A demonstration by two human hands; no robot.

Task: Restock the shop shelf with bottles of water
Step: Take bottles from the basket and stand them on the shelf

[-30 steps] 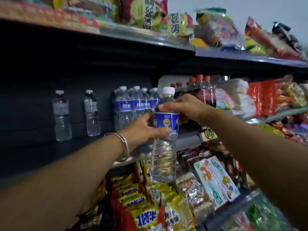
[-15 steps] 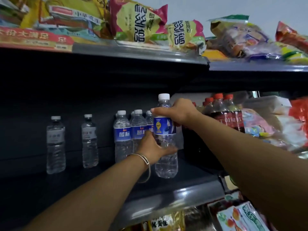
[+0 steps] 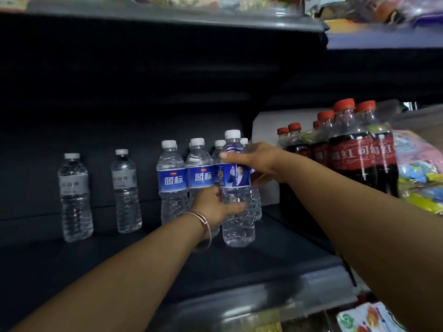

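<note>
While both hands' grips clamp it, the clear blue-labelled water bottle (image 3: 237,188) stands upright.

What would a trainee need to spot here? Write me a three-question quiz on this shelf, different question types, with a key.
1. True or false: the bottle that both hands hold has a red cap.
2. Multiple choice: where does the left hand grip that bottle? A) at the cap B) on the lower body, under the label C) under the base
3. Fill in: the two grey-label water bottles stand to the ____ of the blue-label bottles.

Key:
1. False; its cap is white. The red caps belong to the cola bottles.
2. B; the right hand holds it near the shoulder.
3. left
</note>
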